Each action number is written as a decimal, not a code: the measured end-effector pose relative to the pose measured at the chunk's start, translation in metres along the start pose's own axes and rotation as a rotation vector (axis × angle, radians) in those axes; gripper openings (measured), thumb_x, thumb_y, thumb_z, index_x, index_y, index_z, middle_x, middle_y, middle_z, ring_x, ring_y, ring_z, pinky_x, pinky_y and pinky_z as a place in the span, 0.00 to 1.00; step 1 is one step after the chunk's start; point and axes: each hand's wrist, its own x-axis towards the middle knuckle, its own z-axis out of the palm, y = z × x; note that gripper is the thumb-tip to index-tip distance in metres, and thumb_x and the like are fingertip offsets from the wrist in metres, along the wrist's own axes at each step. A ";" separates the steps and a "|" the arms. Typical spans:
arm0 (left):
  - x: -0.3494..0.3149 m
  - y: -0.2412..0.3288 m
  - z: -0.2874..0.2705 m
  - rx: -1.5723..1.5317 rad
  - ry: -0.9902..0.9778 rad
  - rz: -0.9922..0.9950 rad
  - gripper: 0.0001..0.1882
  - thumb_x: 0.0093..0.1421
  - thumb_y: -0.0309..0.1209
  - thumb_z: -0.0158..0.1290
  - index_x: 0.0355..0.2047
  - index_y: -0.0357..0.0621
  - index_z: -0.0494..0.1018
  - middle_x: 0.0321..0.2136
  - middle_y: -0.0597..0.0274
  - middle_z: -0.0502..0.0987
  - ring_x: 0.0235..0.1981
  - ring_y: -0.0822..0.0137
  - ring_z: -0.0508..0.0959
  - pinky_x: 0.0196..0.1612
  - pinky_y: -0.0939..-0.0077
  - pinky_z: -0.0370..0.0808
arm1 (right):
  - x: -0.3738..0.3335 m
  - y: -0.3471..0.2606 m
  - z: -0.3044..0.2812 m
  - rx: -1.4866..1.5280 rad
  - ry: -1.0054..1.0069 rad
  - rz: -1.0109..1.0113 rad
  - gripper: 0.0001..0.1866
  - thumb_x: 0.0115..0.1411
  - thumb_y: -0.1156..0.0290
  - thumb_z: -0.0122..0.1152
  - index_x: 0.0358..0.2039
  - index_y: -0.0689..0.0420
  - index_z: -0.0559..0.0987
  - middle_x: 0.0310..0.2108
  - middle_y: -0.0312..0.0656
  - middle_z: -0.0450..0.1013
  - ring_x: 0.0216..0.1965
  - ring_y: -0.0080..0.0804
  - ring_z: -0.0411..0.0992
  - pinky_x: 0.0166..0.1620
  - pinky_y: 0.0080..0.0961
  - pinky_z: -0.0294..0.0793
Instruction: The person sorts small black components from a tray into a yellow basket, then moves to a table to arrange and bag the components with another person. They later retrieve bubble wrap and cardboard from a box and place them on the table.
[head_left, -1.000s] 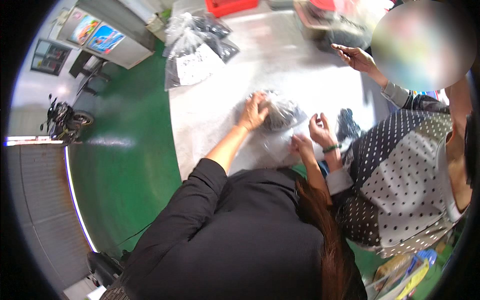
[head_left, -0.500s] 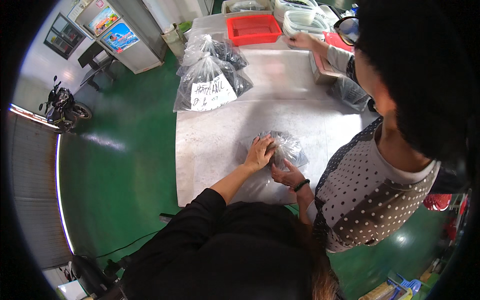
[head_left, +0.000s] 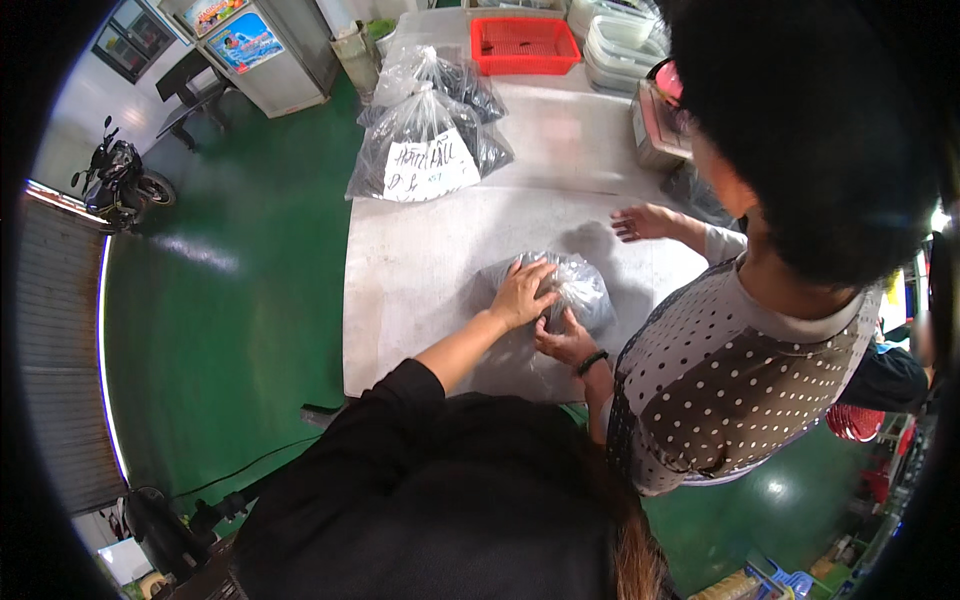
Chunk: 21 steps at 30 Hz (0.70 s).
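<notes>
My left hand [head_left: 518,297] comes in from a black sleeve and lies on the side of a tied-looking clear plastic bag [head_left: 590,291] with dark contents. Its fingers are spread over the plastic beside the gathered neck, thumb apart from them. A co-worker's hand [head_left: 572,343] with a dark bracelet touches the bag's near side, close to my thumb. The same co-worker's other hand [head_left: 645,222] hangs over the table just beyond the bag, fingers extended. My right hand does not show; my black-clothed body fills the lower edge.
Filled clear bags, one with a white handwritten label [head_left: 432,166], stand at the table's far left. Behind them are a red plastic basket [head_left: 526,66], stacked clear tubs [head_left: 612,72] and a box [head_left: 655,127]. The co-worker [head_left: 735,360] stands close at the right of the pale table [head_left: 400,290].
The co-worker's far hand has drawn back from near the red basket toward the bag. My left hand stays on the bag. The whole view has shifted slightly.
</notes>
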 end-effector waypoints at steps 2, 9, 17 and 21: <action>0.005 -0.004 0.002 0.050 -0.021 0.015 0.30 0.53 0.46 0.51 0.53 0.47 0.62 0.54 0.53 0.63 0.58 0.58 0.60 0.61 0.53 0.46 | 0.005 -0.001 0.002 0.036 0.041 0.022 0.35 0.36 0.55 0.72 0.41 0.54 0.65 0.40 0.39 0.58 0.43 0.32 0.59 0.46 0.28 0.63; 0.022 -0.015 0.007 0.017 -0.081 0.075 0.20 0.55 0.44 0.50 0.43 0.45 0.70 0.45 0.57 0.72 0.56 0.62 0.63 0.61 0.54 0.46 | 0.017 -0.037 0.018 0.672 -0.116 0.143 0.21 0.54 0.58 0.50 0.49 0.42 0.65 0.59 0.27 0.49 0.61 0.26 0.44 0.63 0.45 0.44; 0.031 -0.006 0.005 -0.108 0.161 0.128 0.22 0.51 0.40 0.56 0.42 0.42 0.65 0.40 0.54 0.72 0.45 0.54 0.71 0.54 0.59 0.61 | 0.024 -0.034 0.014 0.754 -0.286 0.078 0.24 0.58 0.60 0.42 0.56 0.40 0.61 0.61 0.21 0.46 0.63 0.36 0.45 0.64 0.49 0.34; 0.031 -0.003 0.001 -0.108 0.291 0.100 0.22 0.45 0.30 0.61 0.39 0.42 0.64 0.33 0.54 0.71 0.38 0.54 0.72 0.42 0.66 0.68 | 0.023 -0.029 0.023 0.460 -0.129 0.003 0.22 0.58 0.60 0.42 0.53 0.48 0.66 0.60 0.30 0.49 0.63 0.39 0.45 0.65 0.49 0.33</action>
